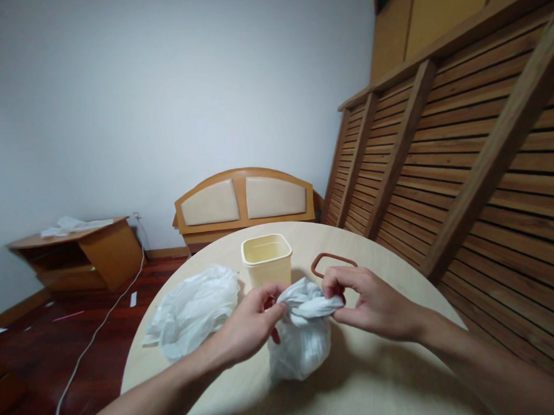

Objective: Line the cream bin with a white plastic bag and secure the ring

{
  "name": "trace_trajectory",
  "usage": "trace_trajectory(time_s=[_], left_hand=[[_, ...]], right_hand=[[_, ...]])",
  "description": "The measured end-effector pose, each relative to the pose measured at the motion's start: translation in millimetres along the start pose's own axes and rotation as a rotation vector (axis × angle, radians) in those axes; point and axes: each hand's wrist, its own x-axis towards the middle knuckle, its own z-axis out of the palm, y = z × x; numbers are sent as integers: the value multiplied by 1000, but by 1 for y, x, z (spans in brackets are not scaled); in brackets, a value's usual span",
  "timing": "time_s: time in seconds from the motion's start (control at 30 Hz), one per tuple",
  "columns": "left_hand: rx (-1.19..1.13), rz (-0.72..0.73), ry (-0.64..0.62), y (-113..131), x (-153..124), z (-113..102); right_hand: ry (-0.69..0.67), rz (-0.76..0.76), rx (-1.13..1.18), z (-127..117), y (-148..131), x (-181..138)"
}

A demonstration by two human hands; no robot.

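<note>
A white plastic bag (301, 350), bunched and twisted at its top, is between my hands over the round table. My left hand (259, 312) pinches the left side of the twisted part, thumb against fingers. On the right side, my right hand (365, 302) grips the other end of the twist with fingers curled. The lower bag bulges out; what is inside cannot be made out. Just behind the bag stands a cream plastic bin (267, 264), open at the top. A brown rectangular ring (332, 255) lies behind my right hand, partly hidden by it.
Crumpled white plastic bags (194, 309) lie on the left of the round table (385, 376). Beyond it stands a headboard (241, 197). Slatted wooden panels (442, 153) lean along the right. A low cabinet (87, 250) and a cable (101, 325) are at the left.
</note>
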Motion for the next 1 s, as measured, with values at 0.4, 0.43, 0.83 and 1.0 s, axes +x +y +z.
trace_trajectory(time_s=[0.4, 0.43, 0.83, 1.0], left_hand=[[-400, 278, 290, 43, 2, -12], [-460, 290, 263, 53, 3, -12], [-411, 211, 104, 49, 16, 18], [-363, 49, -173, -1, 25, 36]], right_hand=[[64, 302, 482, 11, -7, 8], [-5, 305, 573, 12, -7, 8], [114, 302, 554, 32, 0, 24], [169, 371, 762, 19, -5, 37]])
